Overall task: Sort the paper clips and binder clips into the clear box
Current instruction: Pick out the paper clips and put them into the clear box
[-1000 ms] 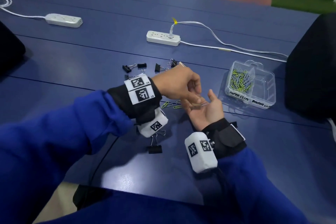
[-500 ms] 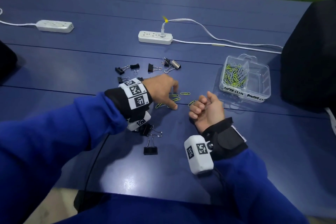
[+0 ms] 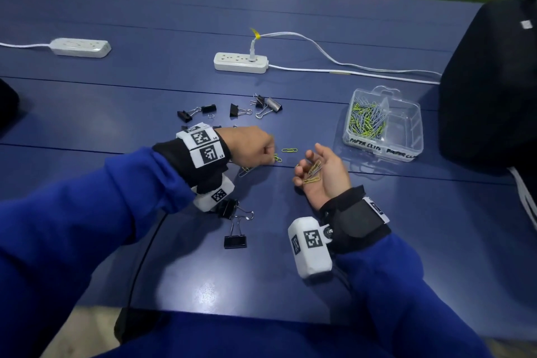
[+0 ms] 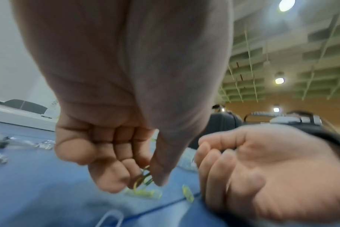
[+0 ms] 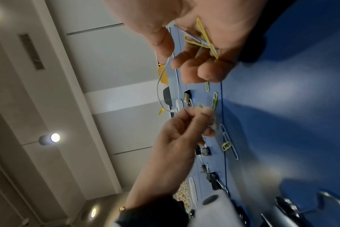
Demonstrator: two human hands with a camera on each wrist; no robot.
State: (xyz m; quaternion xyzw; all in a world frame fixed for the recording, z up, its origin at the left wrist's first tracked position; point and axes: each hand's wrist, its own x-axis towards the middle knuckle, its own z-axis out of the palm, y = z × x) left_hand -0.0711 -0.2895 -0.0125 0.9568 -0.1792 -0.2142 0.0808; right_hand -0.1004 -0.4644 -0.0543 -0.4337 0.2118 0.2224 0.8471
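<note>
While the right hand (image 3: pixel 322 171) is now uncurling palm-up, cupping paper clips (image 3: pixel 312 173) it was fisting, left fingers (image 4: pixel 138 156) are pinching another clip (image 4: pixel 144 179) off the counter (image 3: pixel 290 256). More loose clips, binder clips (image 3: pixel 235 238) are lying left of the box (image 3: pixel 406 151); sorting is continuing.

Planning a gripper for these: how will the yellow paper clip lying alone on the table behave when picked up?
The yellow paper clip lies flat on the smooth table, so it probably slides before lifting. Thin wire, likely very light. It won't roll.
</note>
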